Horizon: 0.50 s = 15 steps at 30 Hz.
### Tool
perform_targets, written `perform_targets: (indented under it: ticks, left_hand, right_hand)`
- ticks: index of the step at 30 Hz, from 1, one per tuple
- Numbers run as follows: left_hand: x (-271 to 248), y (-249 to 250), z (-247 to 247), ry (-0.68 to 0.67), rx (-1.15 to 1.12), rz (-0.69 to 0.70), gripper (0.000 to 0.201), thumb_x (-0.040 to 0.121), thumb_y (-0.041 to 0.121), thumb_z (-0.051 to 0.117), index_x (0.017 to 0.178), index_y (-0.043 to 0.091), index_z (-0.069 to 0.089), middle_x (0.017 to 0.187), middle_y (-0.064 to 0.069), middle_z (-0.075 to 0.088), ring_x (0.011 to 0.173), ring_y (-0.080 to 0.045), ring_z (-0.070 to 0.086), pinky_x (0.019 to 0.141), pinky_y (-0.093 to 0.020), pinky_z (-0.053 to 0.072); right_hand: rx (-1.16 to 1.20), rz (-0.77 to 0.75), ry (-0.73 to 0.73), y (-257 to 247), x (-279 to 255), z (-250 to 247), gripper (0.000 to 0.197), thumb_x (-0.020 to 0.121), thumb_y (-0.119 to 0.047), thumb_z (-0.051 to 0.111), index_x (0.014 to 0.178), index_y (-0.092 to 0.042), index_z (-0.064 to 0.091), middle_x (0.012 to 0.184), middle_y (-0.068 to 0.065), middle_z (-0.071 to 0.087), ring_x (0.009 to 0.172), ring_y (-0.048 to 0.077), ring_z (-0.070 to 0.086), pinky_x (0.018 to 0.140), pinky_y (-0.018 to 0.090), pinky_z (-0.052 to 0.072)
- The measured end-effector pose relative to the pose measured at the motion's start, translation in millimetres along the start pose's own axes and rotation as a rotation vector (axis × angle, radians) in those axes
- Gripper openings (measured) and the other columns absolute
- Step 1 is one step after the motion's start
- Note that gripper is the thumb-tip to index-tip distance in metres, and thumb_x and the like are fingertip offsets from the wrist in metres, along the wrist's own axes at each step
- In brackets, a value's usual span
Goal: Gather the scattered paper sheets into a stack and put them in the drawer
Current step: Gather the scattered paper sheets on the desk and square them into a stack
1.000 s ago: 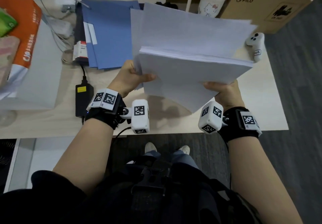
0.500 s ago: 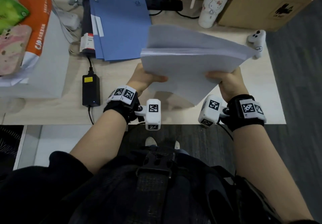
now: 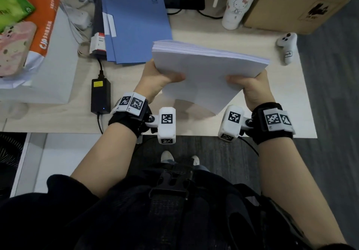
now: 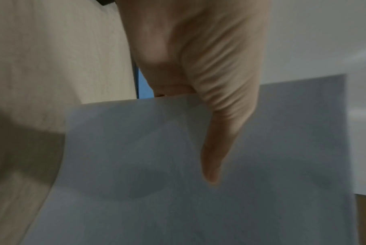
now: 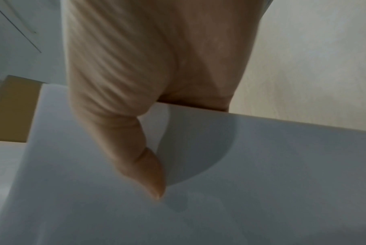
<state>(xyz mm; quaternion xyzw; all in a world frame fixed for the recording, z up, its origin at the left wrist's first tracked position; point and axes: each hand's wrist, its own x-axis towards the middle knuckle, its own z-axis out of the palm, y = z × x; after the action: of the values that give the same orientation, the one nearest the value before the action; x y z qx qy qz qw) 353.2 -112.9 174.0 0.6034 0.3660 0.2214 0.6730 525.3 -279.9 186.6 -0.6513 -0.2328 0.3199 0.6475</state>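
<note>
Sheets gathered — paper stack (image 3: 206,69) pinched by left hand (image 3: 159,78) & right hand (image 3: 250,86) above desk (image 3: 272,98) — drawer unseen, stowing left.

matt white paper stack (image 3: 206,75), pale wood-grain desk (image 3: 275,102)
</note>
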Motion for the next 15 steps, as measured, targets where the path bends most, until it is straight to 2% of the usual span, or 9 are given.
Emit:
perform_targets:
  ticks: [3,5,7,9,10,12,14,15]
  left_hand:
    - [0,-3,3,-0.029,-0.034,-0.029,0.039,0.06,-0.002,0.082,0.088,0.02,0.067,0.088,0.007,0.072,0.085,-0.006,0.068,0.076,-0.022,0.053]
    - [0,-1,6,-0.011,-0.06,-0.027,0.039,0.057,0.002,0.083,0.089,0.018,0.068,0.09,0.004,0.073,0.089,-0.01,0.068,0.079,-0.024,0.053]
    - [0,0,7,-0.014,-0.07,-0.02,0.044,0.054,0.008,0.082,0.095,0.012,0.068,0.096,-0.002,0.072,0.092,-0.013,0.068,0.082,-0.028,0.053]
    - [-3,4,5,-0.01,-0.089,0.01,0.06,0.051,0.014,0.085,0.106,0.008,0.063,0.098,0.0,0.07,0.092,-0.011,0.067,0.081,-0.025,0.051]
    - [-5,7,3,-0.008,-0.096,0.046,0.067,0.049,0.019,0.086,0.11,0.01,0.06,0.099,0.003,0.068,0.092,-0.007,0.065,0.081,-0.023,0.051]
    - [-8,19,1,-0.02,-0.076,0.137,0.068,0.051,0.028,0.083,0.113,0.017,0.055,0.1,0.008,0.061,0.088,0.001,0.061,0.079,-0.018,0.049]
    - [-9,31,5,-0.037,-0.038,0.194,0.062,0.053,0.042,0.085,0.104,0.021,0.057,0.095,0.011,0.061,0.081,0.006,0.06,0.074,-0.015,0.048]
    - [-10,36,9,-0.021,-0.039,0.208,0.063,0.049,0.055,0.084,0.096,0.021,0.06,0.089,0.013,0.063,0.077,0.005,0.061,0.071,-0.014,0.048]
  right_hand:
    - [0.019,-0.004,-0.005,-1,1,1,0.03,0.056,0.003,0.068,0.074,-0.02,0.074,0.075,-0.006,0.072,0.077,0.017,0.063,0.074,0.032,0.048]
    - [0.042,-0.005,0.005,-1,2,3,0.033,0.055,0.001,0.071,0.083,-0.017,0.072,0.077,-0.004,0.072,0.079,0.019,0.063,0.074,0.032,0.048]
    - [0.054,-0.001,0.019,-3,4,3,0.039,0.055,0.0,0.073,0.092,-0.013,0.069,0.079,-0.005,0.072,0.08,0.018,0.064,0.074,0.03,0.05]
    - [0.046,0.003,0.026,-6,5,2,0.042,0.055,-0.002,0.074,0.095,-0.011,0.067,0.079,-0.006,0.073,0.08,0.016,0.065,0.073,0.028,0.05]
    - [0.04,0.002,0.029,-8,5,0,0.044,0.053,-0.005,0.077,0.095,-0.01,0.066,0.079,-0.006,0.073,0.079,0.015,0.065,0.072,0.027,0.05]
    - [0.046,-0.007,0.034,-12,5,0,0.046,0.052,-0.016,0.08,0.094,-0.011,0.064,0.079,-0.007,0.072,0.079,0.014,0.065,0.073,0.027,0.049]
    - [0.067,-0.015,0.064,-14,5,4,0.047,0.055,-0.034,0.081,0.091,-0.015,0.06,0.079,-0.008,0.068,0.077,0.009,0.063,0.073,0.024,0.048]
    - [0.085,-0.014,0.094,-16,6,6,0.054,0.053,-0.049,0.083,0.09,-0.017,0.06,0.081,-0.007,0.066,0.077,0.007,0.062,0.073,0.024,0.047]
